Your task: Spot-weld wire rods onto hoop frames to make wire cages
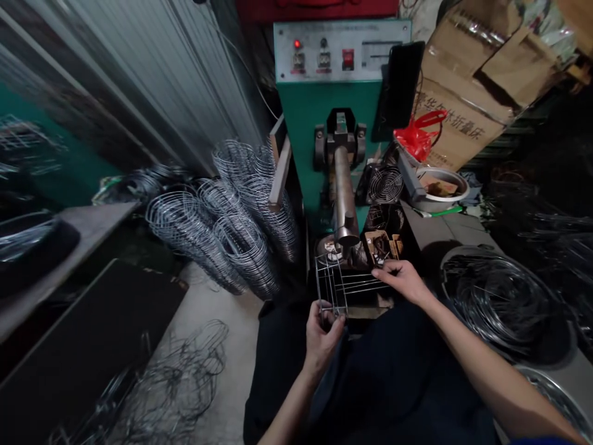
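Just below the green machine [306, 117], left hand [324, 346] gripping a wire frame [332, 290], right hand [402, 279] curled over its rods, cardboard carton [467, 117] printed in Chinese "折叠床" upper right

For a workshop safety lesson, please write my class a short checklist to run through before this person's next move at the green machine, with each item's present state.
1. Wire frame held: ok. The left hand grips its near end; the right hand rests on its wires.
2. Red lamp on the control panel lit: ok.
3. Both hands off the steel tube: ok.
4. Frame apart from the tube's end: cannot tell from this angle.
5. Frame's wire joints sound: cannot tell, too small to see.
6. Stacked wire hoops away from the hands: ok, they lie off to the left.
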Action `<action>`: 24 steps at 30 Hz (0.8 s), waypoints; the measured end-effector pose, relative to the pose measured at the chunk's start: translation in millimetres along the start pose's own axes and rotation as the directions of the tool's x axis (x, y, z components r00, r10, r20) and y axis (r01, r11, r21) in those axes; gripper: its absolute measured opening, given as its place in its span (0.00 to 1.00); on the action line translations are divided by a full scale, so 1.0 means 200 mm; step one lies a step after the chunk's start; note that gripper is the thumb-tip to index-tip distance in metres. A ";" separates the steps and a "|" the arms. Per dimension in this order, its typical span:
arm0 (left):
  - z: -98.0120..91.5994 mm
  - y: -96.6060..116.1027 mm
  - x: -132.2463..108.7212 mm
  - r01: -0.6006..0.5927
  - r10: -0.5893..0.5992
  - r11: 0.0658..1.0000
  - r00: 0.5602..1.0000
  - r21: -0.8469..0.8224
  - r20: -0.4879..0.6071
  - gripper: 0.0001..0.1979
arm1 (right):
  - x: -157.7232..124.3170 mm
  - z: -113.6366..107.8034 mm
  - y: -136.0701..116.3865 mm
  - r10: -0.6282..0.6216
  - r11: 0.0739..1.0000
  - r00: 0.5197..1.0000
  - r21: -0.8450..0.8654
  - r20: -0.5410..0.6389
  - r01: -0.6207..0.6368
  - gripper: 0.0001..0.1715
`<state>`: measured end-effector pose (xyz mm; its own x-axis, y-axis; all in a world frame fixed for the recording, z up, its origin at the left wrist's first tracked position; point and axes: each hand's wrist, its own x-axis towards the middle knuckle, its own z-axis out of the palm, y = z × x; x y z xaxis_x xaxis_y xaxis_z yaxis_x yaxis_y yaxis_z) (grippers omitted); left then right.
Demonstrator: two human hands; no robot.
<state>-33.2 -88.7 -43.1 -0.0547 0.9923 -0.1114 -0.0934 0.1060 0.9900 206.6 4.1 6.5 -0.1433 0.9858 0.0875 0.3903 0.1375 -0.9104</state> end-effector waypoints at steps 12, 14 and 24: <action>0.04 0.01 0.11 0.004 -0.002 0.999 0.999 -0.051 0.040 0.17 | 0.11 -0.01 0.06 0.026 0.999 1.000 -0.043 -0.005 -0.027 0.35; 0.05 0.00 0.13 0.003 0.000 0.998 0.999 -0.063 0.046 0.17 | 0.12 -0.02 0.07 0.021 0.998 1.000 -0.054 -0.005 -0.021 0.35; 0.06 0.00 0.18 -0.025 0.025 0.999 0.999 -0.030 0.031 0.18 | 0.17 -0.04 0.04 0.046 0.997 0.999 -0.062 0.020 -0.044 0.36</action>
<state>-24.0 -52.7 -45.5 -0.0267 0.9962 -0.0834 -0.1214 0.0796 0.9894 211.4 39.1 5.7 -0.1431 0.9890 0.0379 0.4519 0.0994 -0.8865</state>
